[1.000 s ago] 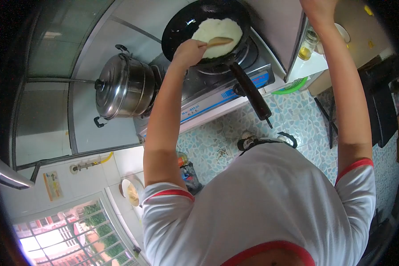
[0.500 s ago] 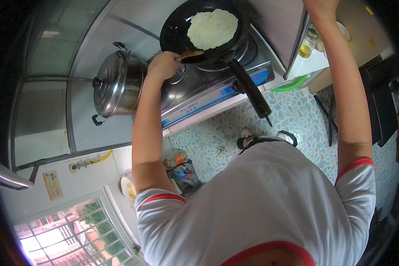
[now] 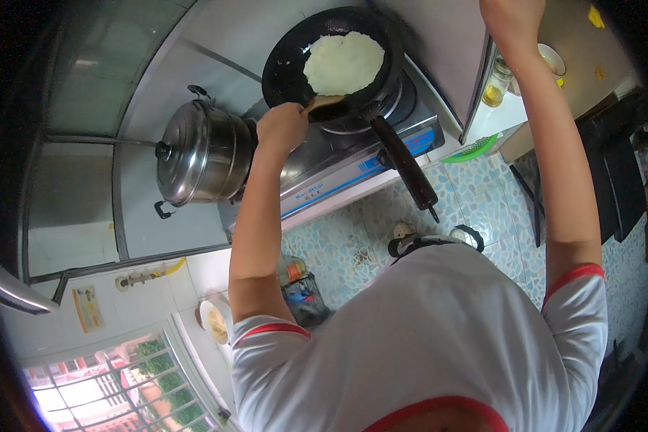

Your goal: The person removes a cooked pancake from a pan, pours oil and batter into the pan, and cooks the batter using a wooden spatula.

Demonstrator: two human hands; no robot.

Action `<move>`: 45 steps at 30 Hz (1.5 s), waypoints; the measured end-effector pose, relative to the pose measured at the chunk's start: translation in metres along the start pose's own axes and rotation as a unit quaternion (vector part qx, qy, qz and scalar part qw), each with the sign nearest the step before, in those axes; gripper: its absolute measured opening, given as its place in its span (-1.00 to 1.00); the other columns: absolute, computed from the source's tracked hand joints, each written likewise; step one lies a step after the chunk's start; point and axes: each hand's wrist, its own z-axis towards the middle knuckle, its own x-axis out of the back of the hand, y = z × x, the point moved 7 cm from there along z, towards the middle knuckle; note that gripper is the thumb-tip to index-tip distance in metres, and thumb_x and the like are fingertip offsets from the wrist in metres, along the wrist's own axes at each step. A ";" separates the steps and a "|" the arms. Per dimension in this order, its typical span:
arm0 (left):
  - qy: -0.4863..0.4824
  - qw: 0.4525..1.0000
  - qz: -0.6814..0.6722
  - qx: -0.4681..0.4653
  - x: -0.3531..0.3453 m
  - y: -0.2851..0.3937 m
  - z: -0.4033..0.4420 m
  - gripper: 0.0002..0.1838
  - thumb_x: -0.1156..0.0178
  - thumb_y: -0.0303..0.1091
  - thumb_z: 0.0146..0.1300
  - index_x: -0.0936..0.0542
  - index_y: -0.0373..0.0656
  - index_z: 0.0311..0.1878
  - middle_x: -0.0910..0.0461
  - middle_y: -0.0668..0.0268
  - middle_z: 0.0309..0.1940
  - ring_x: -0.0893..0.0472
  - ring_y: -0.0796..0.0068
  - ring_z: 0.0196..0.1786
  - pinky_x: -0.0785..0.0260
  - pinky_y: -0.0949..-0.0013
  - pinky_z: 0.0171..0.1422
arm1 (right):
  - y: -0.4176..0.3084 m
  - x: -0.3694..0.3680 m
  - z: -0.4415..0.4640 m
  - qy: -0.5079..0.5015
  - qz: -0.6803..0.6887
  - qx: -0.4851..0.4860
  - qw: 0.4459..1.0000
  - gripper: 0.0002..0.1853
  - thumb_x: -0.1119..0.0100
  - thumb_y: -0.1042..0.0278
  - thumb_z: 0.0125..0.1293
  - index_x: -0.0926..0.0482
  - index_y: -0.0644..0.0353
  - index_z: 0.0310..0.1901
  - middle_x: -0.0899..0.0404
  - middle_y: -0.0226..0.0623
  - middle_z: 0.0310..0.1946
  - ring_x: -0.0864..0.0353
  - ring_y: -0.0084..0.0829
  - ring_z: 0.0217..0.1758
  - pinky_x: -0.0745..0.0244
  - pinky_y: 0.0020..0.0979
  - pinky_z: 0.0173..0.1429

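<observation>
My left hand (image 3: 284, 125) is wrapped round the handle end of a wooden spatula (image 3: 327, 101). The spatula's blade lies at the near edge of a pale, flat round pancake (image 3: 344, 65) inside the black wok (image 3: 284, 70). This wok rests on the right burner of a gas stove (image 3: 322, 153), its dark handle (image 3: 405, 163) pointing toward my body. Up at the top right edge is my right hand (image 3: 513, 16), raised beside the grey panel; its fingers are cut off by the frame, so what they hold does not show.
A lidded steel pot (image 3: 212, 153) stands on the stove's left side. Right of the panel are a glass jar (image 3: 495, 85) and a white bowl (image 3: 552, 60), with a green basket (image 3: 472, 149) below. A bowl of food (image 3: 216, 322) and a barred window are at lower left.
My left hand first drew the spatula off the pancake toward the wok's near left side, then moved it slightly right to the pancake's near edge. My right hand stays raised.
</observation>
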 end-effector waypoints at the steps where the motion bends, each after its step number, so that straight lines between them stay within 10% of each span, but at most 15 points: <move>1: 0.005 1.000 -0.005 -0.004 0.000 -0.001 -0.003 -0.71 0.08 -0.18 0.18 -0.58 -0.02 -0.16 -0.56 0.16 -0.24 -0.54 0.12 -0.15 -0.38 0.18 -0.09 | 0.000 0.000 -0.001 -0.006 0.001 -0.004 1.000 -0.51 0.10 0.55 0.14 -0.20 0.35 0.17 -0.40 -0.10 0.00 -0.37 -0.35 0.09 -0.20 -0.44 0.16; 28: -0.041 0.991 -0.127 0.027 -0.042 0.000 0.053 -0.68 -0.04 -0.34 0.13 -0.34 -0.37 -0.12 -0.47 -0.12 -0.14 -0.48 -0.02 -0.04 -0.32 0.12 0.02 | 0.006 -0.003 -0.002 -0.002 0.024 -0.019 1.000 -0.53 0.10 0.58 0.16 -0.20 0.38 0.16 -0.41 -0.15 -0.02 -0.36 -0.41 0.08 -0.20 -0.47 0.16; 38: 0.148 0.938 -0.299 0.095 -0.031 0.007 0.111 -0.64 -0.14 -0.32 0.07 -0.35 -0.34 -0.13 -0.47 -0.04 -0.15 -0.47 0.01 -0.05 -0.31 0.14 0.01 | 0.005 0.001 -0.003 -0.007 0.041 -0.037 0.998 -0.53 0.11 0.58 0.18 -0.17 0.41 0.17 -0.36 -0.14 0.05 -0.31 -0.39 0.16 -0.13 -0.45 0.22; 45: 0.245 0.964 0.019 -0.099 0.122 0.000 0.049 -0.82 -0.08 -0.38 0.08 -0.44 -0.28 -0.28 -0.50 0.04 -0.33 -0.51 0.05 -0.22 -0.35 0.16 -0.17 | 0.009 -0.001 -0.009 -0.004 0.084 -0.105 0.991 -0.52 0.10 0.57 0.17 -0.17 0.39 0.17 -0.42 -0.16 0.00 -0.37 -0.40 0.09 -0.18 -0.47 0.17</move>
